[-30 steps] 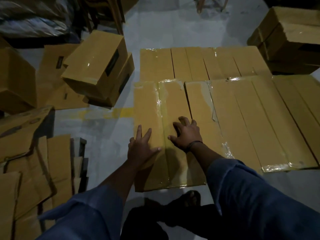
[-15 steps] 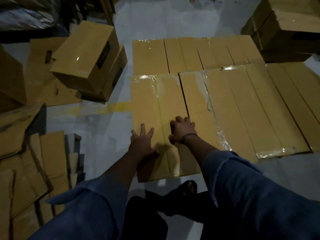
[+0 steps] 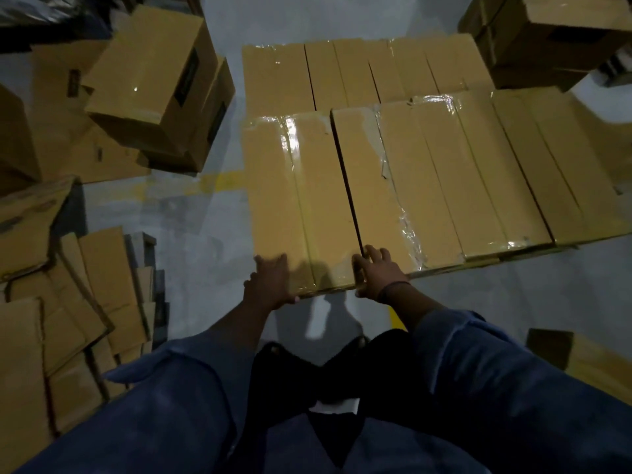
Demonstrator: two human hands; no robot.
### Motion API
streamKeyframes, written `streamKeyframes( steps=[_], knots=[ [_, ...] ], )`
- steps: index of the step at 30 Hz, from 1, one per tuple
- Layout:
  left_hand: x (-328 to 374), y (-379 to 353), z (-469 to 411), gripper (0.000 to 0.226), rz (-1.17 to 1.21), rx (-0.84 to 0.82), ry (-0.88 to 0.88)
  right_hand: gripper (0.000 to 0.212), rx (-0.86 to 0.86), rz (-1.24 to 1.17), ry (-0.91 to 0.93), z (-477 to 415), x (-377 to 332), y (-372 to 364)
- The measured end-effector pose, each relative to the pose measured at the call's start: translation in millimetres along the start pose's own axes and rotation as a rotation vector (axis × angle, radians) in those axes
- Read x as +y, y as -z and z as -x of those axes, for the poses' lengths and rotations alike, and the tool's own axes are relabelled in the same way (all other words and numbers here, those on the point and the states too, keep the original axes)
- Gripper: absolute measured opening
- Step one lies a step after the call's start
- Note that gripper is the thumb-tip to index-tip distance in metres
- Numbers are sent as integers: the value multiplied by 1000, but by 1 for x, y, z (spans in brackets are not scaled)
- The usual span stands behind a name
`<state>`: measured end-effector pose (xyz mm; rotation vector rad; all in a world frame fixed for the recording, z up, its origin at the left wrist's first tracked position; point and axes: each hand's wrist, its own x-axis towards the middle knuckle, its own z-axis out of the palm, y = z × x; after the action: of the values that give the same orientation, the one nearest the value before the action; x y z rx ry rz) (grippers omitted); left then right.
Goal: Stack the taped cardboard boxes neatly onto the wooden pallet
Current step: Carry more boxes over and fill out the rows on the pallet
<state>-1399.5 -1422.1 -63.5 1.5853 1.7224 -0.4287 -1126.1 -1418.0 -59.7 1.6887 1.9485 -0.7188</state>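
Concrete floor [image 3: 191, 234], flattened cardboard [image 3: 51, 302] at left. Left hand [image 3: 270, 282] grips the near-left corner of the taped box [image 3: 301, 200]. Right hand [image 3: 378, 271] clasps its near-right corner, fingers in the gap beside the neighbouring boxes [image 3: 461, 172]. Likely squaring it flush at the row's left end.

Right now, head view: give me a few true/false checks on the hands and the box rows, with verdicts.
1. The left hand and the right hand both hold the near end of the leftmost front-row box. True.
2. That box has no tape on top. False: a shiny tape strip runs along its centre seam.
3. A dark gap separates it from the neighbouring box on its right. True.
4. Only one row of boxes is laid down. False: a back row lies behind the front one.
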Motion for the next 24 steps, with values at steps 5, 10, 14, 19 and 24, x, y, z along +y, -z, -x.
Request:
streamKeyframes(
  steps=[5, 10, 14, 19, 24],
  knots=[
    [11, -18, -1, 112, -3, 32, 25, 82, 41, 52, 91, -11, 13, -26],
    [10, -40, 0, 112, -154, 159, 15, 50, 200, 87, 168, -17, 26, -38],
    [5, -44, -1, 97, -194, 222, -13, 45, 249, 116, 206, -23, 32, -46],
    [0, -41, -1, 92, -218, 254, -27, 44, 262, 122, 212, -27, 36, -47],
    [-1, -38, -3, 90, -228, 258, -41, 40, 247, 105, 202, -28, 34, -43]
  ],
)
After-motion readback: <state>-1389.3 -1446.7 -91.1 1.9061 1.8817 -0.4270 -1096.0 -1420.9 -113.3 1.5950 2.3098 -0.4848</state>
